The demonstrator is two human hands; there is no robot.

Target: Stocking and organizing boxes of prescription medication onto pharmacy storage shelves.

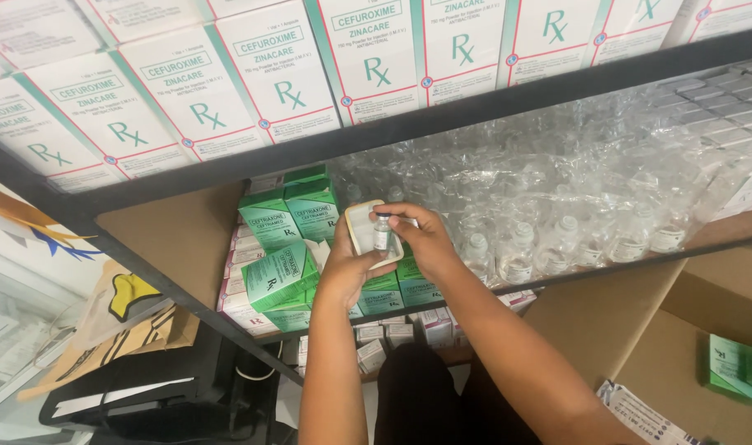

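The person's two forearms rise from the bottom edge of the view toward the middle shelf (557, 276) of a dark metal rack. The left hand (343, 268) is curled around the lower part of a small white plastic tray (364, 231), its grip pressed against the tray's side and underside. The right hand (425, 239) holds a small glass vial (382, 234) with a pale cap; its fingertips pinch the vial upright, inside or just in front of the tray's hollow. Whether the vial touches the tray cannot be told.

Both hands, the tray and the vial sit in front of the middle shelf's front edge, toward its left part. Just behind the left hand, green and white cartons (289, 239) stand stacked on that shelf, some tilted. Behind the right hand and running rightward along the same shelf lie clear plastic-wrapped bottles (557, 222), packed close together. Below the shelf, small white boxes (376, 342) lie in a loose heap. To the lower right of the shelf stands a brown cardboard box (681, 363) holding a green carton (735, 367).

Above the middle shelf, the upper shelf carries a row of large white cartons (277, 74) with green and red trim, side by side.
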